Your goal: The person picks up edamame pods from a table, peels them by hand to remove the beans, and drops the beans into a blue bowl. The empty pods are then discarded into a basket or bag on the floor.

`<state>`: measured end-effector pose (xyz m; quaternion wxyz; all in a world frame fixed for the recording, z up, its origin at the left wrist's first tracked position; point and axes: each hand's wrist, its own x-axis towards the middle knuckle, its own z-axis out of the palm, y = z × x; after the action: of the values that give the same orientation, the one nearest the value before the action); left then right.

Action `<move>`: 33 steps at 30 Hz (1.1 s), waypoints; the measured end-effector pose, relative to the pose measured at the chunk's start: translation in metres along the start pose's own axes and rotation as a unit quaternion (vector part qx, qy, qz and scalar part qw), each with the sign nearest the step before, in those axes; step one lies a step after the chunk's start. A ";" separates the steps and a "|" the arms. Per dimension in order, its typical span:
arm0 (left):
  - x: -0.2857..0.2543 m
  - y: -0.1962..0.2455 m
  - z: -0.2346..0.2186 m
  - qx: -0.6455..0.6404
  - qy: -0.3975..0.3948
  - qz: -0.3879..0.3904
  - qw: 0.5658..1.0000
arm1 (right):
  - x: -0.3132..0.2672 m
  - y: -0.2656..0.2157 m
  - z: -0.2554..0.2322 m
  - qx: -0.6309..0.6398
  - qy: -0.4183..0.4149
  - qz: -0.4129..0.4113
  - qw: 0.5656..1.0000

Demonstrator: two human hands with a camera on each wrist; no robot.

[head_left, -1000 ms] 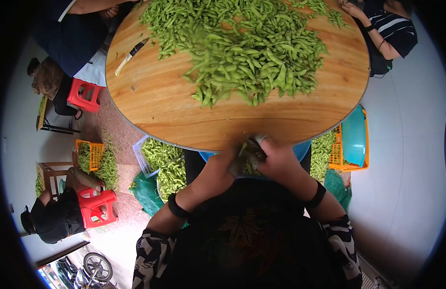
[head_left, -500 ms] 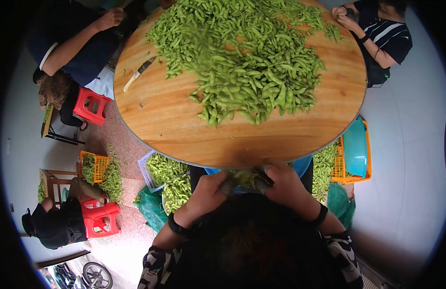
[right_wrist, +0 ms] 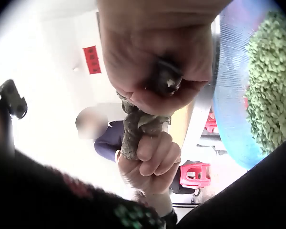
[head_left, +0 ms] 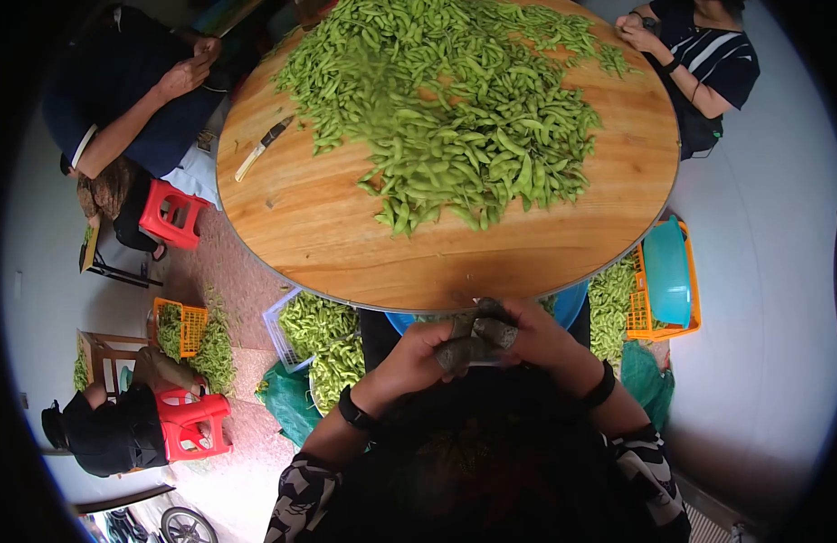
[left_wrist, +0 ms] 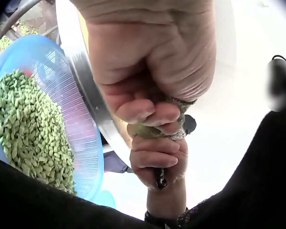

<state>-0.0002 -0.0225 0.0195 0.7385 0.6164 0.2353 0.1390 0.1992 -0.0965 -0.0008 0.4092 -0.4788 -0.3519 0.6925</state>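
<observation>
Both hands meet just off the near edge of the wooden table [head_left: 455,290] in the head view. My left hand [head_left: 417,356] has its fingers curled round a green pod [left_wrist: 148,131], partly hidden between the hands. My right hand [head_left: 538,339], close against the left, grips a small dark object [right_wrist: 166,78] in its curled fingers; what it is cannot be told. Grey, worn-looking coverings [right_wrist: 131,131] wrap some fingertips. Below the hands, a blue mesh basket [left_wrist: 82,119] contains loose shelled green beans [left_wrist: 31,138].
A large heap of green pods [head_left: 473,118] covers the table's far part, with a knife [head_left: 263,149] left of it. Crates and bags of pods stand on both sides below the table, beside an orange crate [head_left: 693,281]. Other people sit around; red stools [head_left: 172,213] stand at left.
Since half a second ago, my hands have moved closer together. The person at the upper left has brought their hands together, and the head view has shifted slightly.
</observation>
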 end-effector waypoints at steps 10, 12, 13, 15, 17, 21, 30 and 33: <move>-0.069 -0.020 -0.028 0.043 0.342 -0.004 0.939 | 0.034 -0.035 -0.012 -0.510 0.252 -0.312 0.761; -0.098 -0.032 -0.041 0.120 0.407 -0.013 0.906 | 0.060 -0.040 -0.009 -0.581 0.368 -0.233 0.687; -0.112 -0.038 -0.049 0.246 0.426 -0.059 0.869 | 0.071 -0.037 -0.013 -0.578 0.366 -0.239 0.689; -0.137 -0.051 -0.059 0.444 0.407 -0.121 0.789 | 0.089 -0.030 -0.018 -0.621 0.398 -0.194 0.647; -0.159 -0.070 -0.068 0.564 0.370 -0.142 0.725 | 0.085 -0.032 -0.017 -0.609 0.391 -0.218 0.655; -0.125 -0.044 -0.046 0.560 0.380 -0.019 0.736 | 0.071 -0.026 -0.024 -0.557 0.369 -0.295 0.684; 0.007 0.011 0.004 0.089 0.103 -0.030 0.990 | 0.003 -0.017 -0.014 -0.530 0.163 -0.353 0.754; 0.014 0.002 0.012 -0.010 0.109 -0.035 0.993 | -0.012 -0.018 -0.010 -0.404 0.180 -0.340 0.830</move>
<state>0.0181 -0.0248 0.0204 0.7192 0.5812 0.3346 0.1816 0.2152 -0.0995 0.0165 0.4452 -0.5676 -0.6607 0.2075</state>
